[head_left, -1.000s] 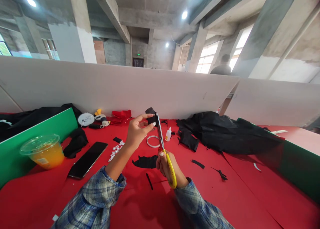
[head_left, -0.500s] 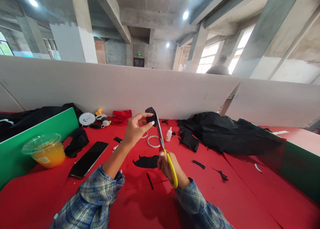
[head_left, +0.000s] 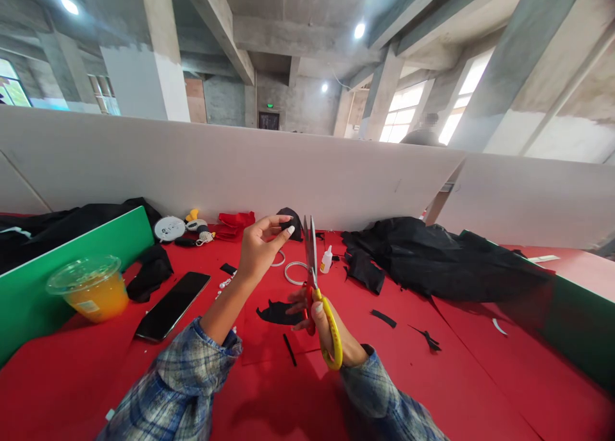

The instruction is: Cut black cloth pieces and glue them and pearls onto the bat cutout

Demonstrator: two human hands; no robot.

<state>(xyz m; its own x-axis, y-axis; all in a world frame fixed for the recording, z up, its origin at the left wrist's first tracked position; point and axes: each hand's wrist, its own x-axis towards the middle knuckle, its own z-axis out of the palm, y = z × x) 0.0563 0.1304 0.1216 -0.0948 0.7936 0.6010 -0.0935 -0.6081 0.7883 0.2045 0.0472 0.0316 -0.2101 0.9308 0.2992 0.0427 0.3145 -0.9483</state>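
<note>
My left hand (head_left: 263, 245) pinches a small black fabric piece (head_left: 291, 223) between thumb and fingers, raised above the table. In my right hand (head_left: 331, 329) are scissors (head_left: 312, 255) with one yellow and one red handle, blades pointing up and slightly parted. The blades stand just right of the fabric piece. Beneath my hands, a larger black scrap (head_left: 276, 313) and a thin black strip (head_left: 289, 350) lie on the red table surface (head_left: 269, 396).
A phone (head_left: 173, 306) and a cup of orange drink (head_left: 91, 287) are at left. Behind my hands are a white ring (head_left: 295, 273) and a small bottle (head_left: 326, 259). Black cloth (head_left: 432, 255) is heaped at right, before a white partition (head_left: 240, 165).
The scissor blades have parted and now stand more upright, clear of the fabric piece. Fingers of my right hand have spread at the red handle. The fabric piece has turned slightly.
</note>
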